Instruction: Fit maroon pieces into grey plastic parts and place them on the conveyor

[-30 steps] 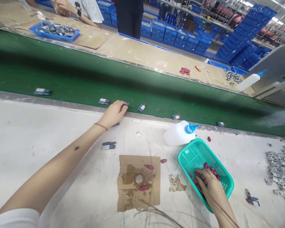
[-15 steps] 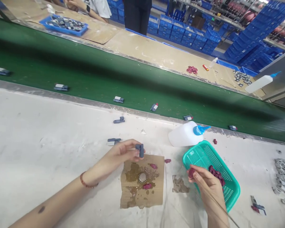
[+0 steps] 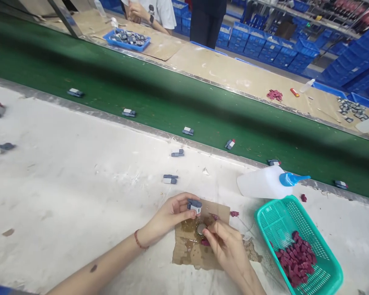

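My left hand (image 3: 180,211) is closed around a small blue-grey plastic toy part (image 3: 194,205) with a light grey block on it, held above the upper edge of a glue-stained cardboard piece (image 3: 184,256). My right hand (image 3: 229,248) pinches at a round metal bottle cap (image 3: 201,229) on that cardboard. The small dark red piece seen in this pinch half a second ago is now hidden by the fingers. Another dark red piece (image 3: 205,242) lies just below the cap, partly covered by my right hand. One more dark red piece (image 3: 234,214) rests beside the cardboard.
A green basket (image 3: 264,223) with many dark red pieces stands at right, a white glue bottle (image 3: 261,182) lying behind it. Grey toy parts (image 3: 170,179) lie on the white table. Beyond runs a green conveyor (image 3: 160,98) carrying similar parts. Other people are across it.
My right hand has moved left from the basket's edge to the bottle cap. My left hand has turned its toy part, showing the light grey block. The view has shifted left.
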The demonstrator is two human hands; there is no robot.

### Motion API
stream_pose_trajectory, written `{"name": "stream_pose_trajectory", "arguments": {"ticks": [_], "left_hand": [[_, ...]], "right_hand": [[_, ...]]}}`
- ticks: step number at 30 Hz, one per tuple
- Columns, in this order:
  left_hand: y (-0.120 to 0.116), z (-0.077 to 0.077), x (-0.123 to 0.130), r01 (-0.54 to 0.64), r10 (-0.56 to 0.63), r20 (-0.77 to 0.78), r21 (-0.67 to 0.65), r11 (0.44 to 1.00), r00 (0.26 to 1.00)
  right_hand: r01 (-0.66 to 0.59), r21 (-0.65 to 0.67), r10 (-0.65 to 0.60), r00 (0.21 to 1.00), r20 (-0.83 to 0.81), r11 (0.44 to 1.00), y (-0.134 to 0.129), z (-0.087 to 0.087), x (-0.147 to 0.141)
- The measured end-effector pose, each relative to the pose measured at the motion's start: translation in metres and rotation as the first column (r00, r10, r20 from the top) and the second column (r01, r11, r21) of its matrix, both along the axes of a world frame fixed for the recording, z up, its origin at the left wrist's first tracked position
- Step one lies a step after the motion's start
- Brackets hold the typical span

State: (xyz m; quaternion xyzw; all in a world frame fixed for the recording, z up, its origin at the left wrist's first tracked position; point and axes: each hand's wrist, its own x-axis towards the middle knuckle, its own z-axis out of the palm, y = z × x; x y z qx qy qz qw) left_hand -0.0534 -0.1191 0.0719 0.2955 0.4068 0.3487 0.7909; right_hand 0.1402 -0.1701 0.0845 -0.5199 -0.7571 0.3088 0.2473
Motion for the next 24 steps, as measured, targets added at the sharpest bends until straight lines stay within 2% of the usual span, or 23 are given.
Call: {"name": "stream_pose_trajectory", "arguments": {"ticks": [4,6,8,10,12,14,17,24], "left_hand": [[-0.001,-0.006,0.0,0.014,-0.014,0.019,-0.003,1.0,1.0],[-0.002,-0.009,0.0,0.024,-0.024,0.02,0.004,1.0,1.0],[-0.003,-0.011,0.0,0.033,-0.033,0.021,0.014,0.999,0.999],[-0.005,-0.012,0.0,0.042,-0.042,0.008,0.024,0.999,0.999],[-0.007,-0.012,0.001,0.052,-0.052,-0.01,0.028,0.998,0.999],[-0.008,-0.011,0.002,0.063,-0.062,-0.025,0.022,0.998,0.998],[-0.01,-0.009,0.002,0.071,-0.071,-0.038,0.007,0.997,0.997],[-0.01,-0.012,0.003,0.063,-0.062,-0.044,0.009,0.998,0.997]], "right_hand": [[-0.098,0.155,0.084,0.992,0.097,0.983,-0.001,-0.009,-0.007],[-0.092,0.15,0.08,0.993,0.085,0.984,-0.001,-0.011,-0.007],[-0.039,0.045,0.039,0.999,-0.008,0.998,-0.001,-0.01,-0.005],[0.049,-0.11,-0.069,0.98,-0.185,0.993,-0.001,-0.009,-0.003],[0.154,-0.236,-0.237,0.896,-0.377,0.959,0.001,-0.006,-0.002],[0.233,-0.301,-0.363,0.779,-0.511,0.925,0.004,-0.002,-0.003],[0.268,-0.326,-0.416,0.695,-0.587,0.907,0.009,0.002,-0.009],[0.26,-0.368,-0.442,0.658,-0.609,0.893,0.015,-0.01,-0.019]]}}
